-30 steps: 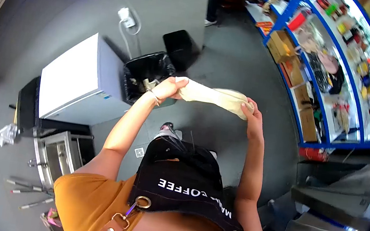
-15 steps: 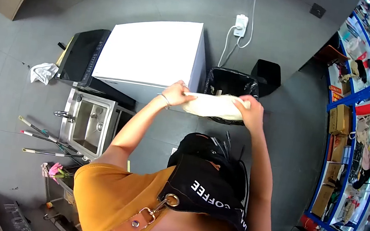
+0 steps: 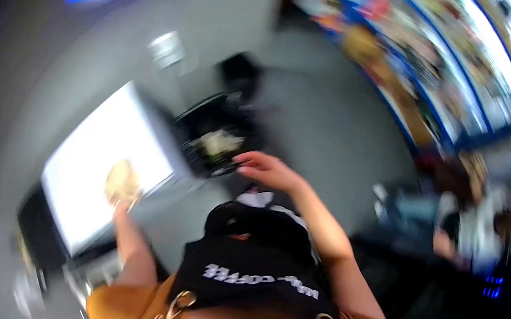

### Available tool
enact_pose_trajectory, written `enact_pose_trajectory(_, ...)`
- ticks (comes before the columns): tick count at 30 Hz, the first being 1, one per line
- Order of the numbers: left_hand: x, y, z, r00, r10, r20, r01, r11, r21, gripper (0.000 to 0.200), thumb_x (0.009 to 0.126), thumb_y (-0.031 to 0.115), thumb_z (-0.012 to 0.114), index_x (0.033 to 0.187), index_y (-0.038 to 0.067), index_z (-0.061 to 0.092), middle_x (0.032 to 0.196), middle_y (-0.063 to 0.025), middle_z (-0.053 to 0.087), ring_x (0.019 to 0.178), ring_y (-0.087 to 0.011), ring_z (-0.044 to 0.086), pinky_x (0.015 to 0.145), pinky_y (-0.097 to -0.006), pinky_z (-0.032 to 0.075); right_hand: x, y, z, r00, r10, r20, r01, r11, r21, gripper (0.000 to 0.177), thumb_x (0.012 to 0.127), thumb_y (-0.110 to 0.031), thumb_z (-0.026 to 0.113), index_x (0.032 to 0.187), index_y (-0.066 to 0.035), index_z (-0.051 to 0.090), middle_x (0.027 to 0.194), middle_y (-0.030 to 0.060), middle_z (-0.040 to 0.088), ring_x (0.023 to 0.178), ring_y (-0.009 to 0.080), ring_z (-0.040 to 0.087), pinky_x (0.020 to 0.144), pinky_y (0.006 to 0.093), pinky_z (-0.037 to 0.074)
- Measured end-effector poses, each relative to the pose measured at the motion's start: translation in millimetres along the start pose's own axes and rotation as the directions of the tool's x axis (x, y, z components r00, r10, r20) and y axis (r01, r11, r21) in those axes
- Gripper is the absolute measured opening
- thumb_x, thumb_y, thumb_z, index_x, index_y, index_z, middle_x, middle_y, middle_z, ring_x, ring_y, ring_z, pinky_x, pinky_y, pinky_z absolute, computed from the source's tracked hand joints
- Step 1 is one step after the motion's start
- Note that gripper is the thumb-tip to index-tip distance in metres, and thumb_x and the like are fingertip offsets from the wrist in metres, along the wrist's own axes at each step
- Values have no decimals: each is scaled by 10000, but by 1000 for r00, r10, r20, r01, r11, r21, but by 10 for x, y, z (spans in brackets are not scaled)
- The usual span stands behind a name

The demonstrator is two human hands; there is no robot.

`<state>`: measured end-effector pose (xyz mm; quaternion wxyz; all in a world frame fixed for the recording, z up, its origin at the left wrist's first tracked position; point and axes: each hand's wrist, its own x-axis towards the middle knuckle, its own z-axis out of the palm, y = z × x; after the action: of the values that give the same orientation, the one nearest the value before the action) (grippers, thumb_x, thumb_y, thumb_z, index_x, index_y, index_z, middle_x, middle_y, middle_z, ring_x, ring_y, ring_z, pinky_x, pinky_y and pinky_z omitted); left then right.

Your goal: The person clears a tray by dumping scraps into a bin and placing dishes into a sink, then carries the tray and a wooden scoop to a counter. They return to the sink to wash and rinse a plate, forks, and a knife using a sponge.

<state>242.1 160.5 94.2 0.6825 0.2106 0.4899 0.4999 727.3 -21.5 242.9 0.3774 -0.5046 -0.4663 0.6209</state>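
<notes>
My left hand (image 3: 122, 204) is closed on a pale tan, rounded thing (image 3: 125, 181), blurred by motion, over the white top of a box-shaped appliance (image 3: 100, 163). My right hand (image 3: 272, 171) holds nothing, its fingers stretched out and a little apart. It is beside the black-lined trash bin (image 3: 188, 112), in which pale, blurred stuff (image 3: 219, 143) shows. I cannot make out the tan thing's exact kind.
Behind the bin stands a black box-like object (image 3: 240, 73). A white power socket (image 3: 167, 49) is on the wall. Blue shelving (image 3: 409, 57) full of goods runs along the upper right. A person (image 3: 477, 225) is at the right, blurred.
Both hands held a cream, cloth-like thing stretched over the bin; now they are apart. My right hand has let go, and my left hand is over the white appliance. The view has turned.
</notes>
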Motion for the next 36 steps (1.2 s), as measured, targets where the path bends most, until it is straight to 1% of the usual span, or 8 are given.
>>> enact_pose_trajectory(4, 776, 159, 149, 998, 58, -27, -36, 856, 515, 488, 904, 335, 443, 1240, -14, 502, 1204, -189, 561, 1073, -322, 562, 931, -440, 451, -888, 429, -189, 889, -3, -457, -39, 996, -82, 392, 875, -270, 653, 1201, -68, 573, 1155, 96, 622, 1072, 186, 575, 918, 320, 452)
enact_pose_trajectory(10, 706, 59, 369, 871, 465, -157, 119, 111, 987, 474, 861, 297, 503, 1206, -28, 524, 1176, -205, 566, 1044, -340, 567, 914, -437, 451, -2014, 1220, 645, 616, 108, -780, -111, 993, 50, 390, 859, -248, 665, 1194, -69, 577, 1146, 93, 622, 1037, 175, 578, 913, 324, 448)
enact_pose_trajectory(13, 406, -490, 826, 812, 551, 191, -160, -103, 982, 469, 839, 278, 533, 1189, -35, 536, 1161, -214, 569, 1029, -349, 570, 905, -435, 451, -2487, 1469, 1368, 426, 135, -894, -31, 990, 135, 373, 845, -240, 679, 1171, -81, 594, 1055, 72, 653, 953, 152, 598, 851, 309, 471)
enact_pose_trajectory(15, 130, -1237, 1381, 378, 643, 667, -658, -320, 681, 469, 830, 253, 550, 1195, -39, 532, 1098, -248, 596, 1029, -397, 562, 913, -463, 439, -2830, 1572, 1953, 272, 188, -944, 71, 974, 214, 317, 844, -205, 679, 1127, -76, 619, 925, 19, 644, 825, 90, 562, 783, 265, 471)
enact_pose_trajectory(16, -259, -1420, 1721, 499, 428, 754, -708, -301, 639, 443, 815, 213, 626, 1173, -35, 546, 1137, -235, 596, 1026, -371, 581, 899, -416, 455, -3005, 1617, 2269, 184, 225, -957, 113, 962, 248, 302, 847, -194, 677, 1118, -74, 622, 908, 7, 634, 811, 80, 550, 774, 253, 467)
enact_pose_trajectory(19, -1375, -2087, 2364, 351, -100, 931, -882, 300, 364, 369, 929, 247, 553, 1164, -37, 554, 1096, -167, 625, 998, -264, 596, 917, -348, 446, -3441, 1897, 3299, -118, 342, -932, 324, 901, 290, 226, 856, -157, 665, 1064, -69, 643, 839, -32, 610, 772, 49, 524, 709, 219, 455)
enact_pose_trajectory(26, -3936, -2686, 2348, -373, -666, 646, -676, 672, 302, 209, 965, 148, 511, 1065, -14, 598, 1007, -87, 646, 969, -150, 598, 900, -285, 458, -4067, 2555, 5514, -732, 510, -452, 492, 854, 168, 189, 825, -40, 635, 1013, -50, 649, 802, -11, 635, 739, 55, 549, 711, 205, 460)
enact_pose_trajectory(36, -6542, -3306, 1308, -715, -634, -295, -699, 646, 307, 207, 952, 169, 547, 1063, 8, 616, 992, -57, 665, 902, -114, 611, 836, -247, 477, -4080, 2703, 6871, -755, 653, 61, 643, 756, -122, 166, 866, -50, 607, 1030, -49, 638, 786, -18, 583, 734, 77, 558, 711, 218, 456)
